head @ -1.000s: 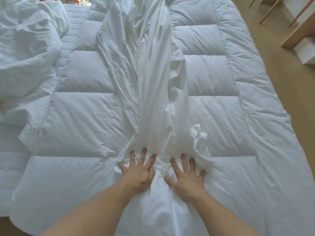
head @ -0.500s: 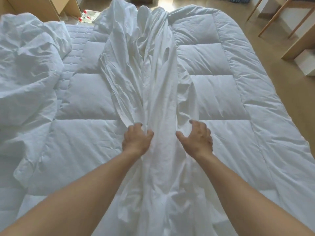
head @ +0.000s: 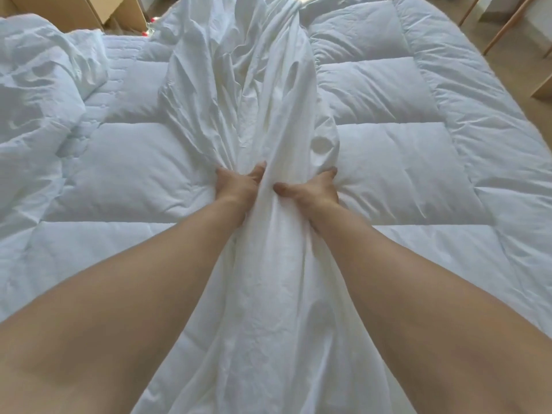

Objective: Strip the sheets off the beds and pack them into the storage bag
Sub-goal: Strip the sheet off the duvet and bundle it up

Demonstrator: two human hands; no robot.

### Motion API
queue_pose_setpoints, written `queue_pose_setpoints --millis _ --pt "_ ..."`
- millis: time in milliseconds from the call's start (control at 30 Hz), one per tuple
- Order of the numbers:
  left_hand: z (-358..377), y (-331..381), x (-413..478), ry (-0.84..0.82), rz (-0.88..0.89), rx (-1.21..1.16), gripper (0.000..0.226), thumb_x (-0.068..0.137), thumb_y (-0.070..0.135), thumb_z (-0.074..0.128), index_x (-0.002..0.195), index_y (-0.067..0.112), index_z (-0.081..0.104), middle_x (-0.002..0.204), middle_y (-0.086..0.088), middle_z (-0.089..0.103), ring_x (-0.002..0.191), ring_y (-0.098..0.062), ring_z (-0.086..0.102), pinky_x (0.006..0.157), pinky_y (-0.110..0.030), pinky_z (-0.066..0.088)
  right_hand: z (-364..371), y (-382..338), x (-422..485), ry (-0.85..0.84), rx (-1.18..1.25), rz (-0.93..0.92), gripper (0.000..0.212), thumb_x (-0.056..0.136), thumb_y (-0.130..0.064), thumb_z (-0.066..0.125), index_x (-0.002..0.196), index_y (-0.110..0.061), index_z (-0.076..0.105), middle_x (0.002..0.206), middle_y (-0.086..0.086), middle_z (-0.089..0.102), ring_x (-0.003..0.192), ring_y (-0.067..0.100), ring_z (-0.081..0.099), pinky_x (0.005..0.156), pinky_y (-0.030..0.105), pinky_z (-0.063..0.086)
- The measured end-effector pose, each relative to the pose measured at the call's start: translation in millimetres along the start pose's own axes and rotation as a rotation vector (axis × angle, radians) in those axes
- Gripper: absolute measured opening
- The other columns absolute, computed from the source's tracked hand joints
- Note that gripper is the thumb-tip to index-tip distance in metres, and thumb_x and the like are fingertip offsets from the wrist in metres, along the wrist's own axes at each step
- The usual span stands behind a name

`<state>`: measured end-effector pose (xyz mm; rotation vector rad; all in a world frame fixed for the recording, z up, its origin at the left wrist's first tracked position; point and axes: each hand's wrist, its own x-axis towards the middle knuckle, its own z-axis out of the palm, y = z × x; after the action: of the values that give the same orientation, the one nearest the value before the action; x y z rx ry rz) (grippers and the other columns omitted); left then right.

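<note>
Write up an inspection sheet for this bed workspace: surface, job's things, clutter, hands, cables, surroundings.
Surface: puffy quilted cover spread across the bed.
Job's things: white sheet gathered into a long rumpled band down the middle, over the cover; storage bag not seen.
Clutter: crumpled bedding heap at left.
Hands: left hand and right hand both grip the sheet, side by side.
Cables: nothing seen.
Surroundings: cardboard boxes beyond the far left; wooden furniture legs on tan floor, far right.
</note>
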<state>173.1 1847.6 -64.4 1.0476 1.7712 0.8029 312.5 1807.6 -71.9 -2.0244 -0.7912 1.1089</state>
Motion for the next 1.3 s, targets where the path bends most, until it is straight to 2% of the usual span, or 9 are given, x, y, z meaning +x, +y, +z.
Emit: queue_pose_setpoints --millis 167,333,533,700,800,900,1000,1200,1300 --pt "-17.1 14.6 -19.1 -0.028 0.076 0.099 0.051 0.087 0.036 0.070 0.121 0.000 0.056 0.119 -0.013 0.062 0.109 -0.030 0.060 0.093 -0.033 0.048 -15.3 -8.5 -17.6 -0.041 -0.024 -0.116 0.059 0.074 -0.023 0.077 0.127 -0.016 0.054 0.111 0.000 0.064 0.108 0.026 0.063 0.095 0.038 0.052" --pt "-45.8 56.1 -56.0 -0.116 0.171 0.052 0.019 0.091 0.024 0.060 0.094 0.006 0.067 0.081 -0.004 0.065 0.076 -0.024 0.062 0.059 -0.026 0.048 -42.2 -42.7 -54.2 -0.009 0.099 -0.264 0.022 0.081 -0.017 0.066 0.101 -0.022 0.062 0.094 -0.005 0.068 0.097 0.026 0.066 0.091 0.045 0.054" --pt "-88.9 117.4 -133.5 -0.146 0.247 -0.104 0.014 0.092 0.019 0.059 0.083 0.021 0.069 0.081 0.001 0.072 0.074 -0.017 0.067 0.069 -0.032 0.056 -93.1 -83.5 -132.8 0.028 0.210 -0.424 0.015 0.090 -0.024 0.067 0.097 -0.035 0.062 0.094 -0.012 0.070 0.094 0.016 0.068 0.091 0.043 0.054" --pt "-121.8 126.1 -216.6 -0.168 0.253 -0.181 0.019 0.085 0.014 0.060 0.075 0.025 0.072 0.068 0.011 0.070 0.064 -0.006 0.066 0.057 -0.023 0.054 -127.9 -84.3 -210.7 0.132 0.146 -0.526 0.024 0.090 -0.022 0.071 0.109 -0.029 0.059 0.110 0.004 0.065 0.102 0.020 0.062 0.089 0.033 0.049" --pt "-134.3 106.5 -267.1 -0.154 0.230 -0.191 0.011 0.072 0.019 0.059 0.074 0.015 0.069 0.063 0.005 0.065 0.056 -0.010 0.060 0.051 -0.027 0.050 -142.1 -63.9 -267.3 0.150 0.159 -0.519 0.023 0.086 -0.016 0.073 0.100 -0.030 0.062 0.100 0.001 0.067 0.091 0.009 0.064 0.079 0.023 0.050" --pt "-144.2 60.8 -313.8 -0.129 0.195 -0.115 0.022 0.068 0.024 0.060 0.067 0.002 0.060 0.051 0.007 0.050 0.045 -0.010 0.046 0.043 -0.027 0.040 -145.0 -21.6 -323.4 0.162 0.100 -0.388 0.015 0.076 -0.017 0.074 0.081 -0.027 0.064 0.084 -0.002 0.068 0.077 0.010 0.065 0.063 0.023 0.049" --pt "-157.1 -1.0 -356.4 -0.144 0.138 -0.059 0.018 0.061 0.029 0.060 0.056 0.013 0.054 0.046 0.012 0.044 0.041 -0.007 0.040 0.040 -0.024 0.034 -132.8 39.2 -374.3 0.159 0.082 -0.190 0.019 0.064 -0.030 0.068 0.075 -0.014 0.067 0.070 0.004 0.068 0.066 0.020 0.065 0.055 0.033 0.051" --pt "-191.2 -124.7 -409.3 -0.340 -0.069 0.204 0.013 0.064 0.024 0.059 0.055 0.023 0.050 0.041 0.014 0.046 0.039 -0.002 0.042 0.040 -0.013 0.029 -101.2 170.1 -439.5 -0.045 -0.085 0.170 0.032 0.087 -0.034 0.074 0.076 -0.007 0.062 0.075 0.006 0.064 0.068 0.019 0.060 0.059 0.028 0.046" --pt "-205.2 -150.4 -413.1 -0.535 -0.102 0.322 0.005 0.071 0.020 0.062 0.070 0.024 0.059 0.061 0.013 0.057 0.053 -0.003 0.053 0.052 -0.020 0.041 -101.3 187.3 -448.9 -0.096 -0.177 0.203 0.023 0.086 -0.034 0.071 0.102 -0.020 0.062 0.099 0.001 0.064 0.081 0.011 0.059 0.058 0.018 0.042"
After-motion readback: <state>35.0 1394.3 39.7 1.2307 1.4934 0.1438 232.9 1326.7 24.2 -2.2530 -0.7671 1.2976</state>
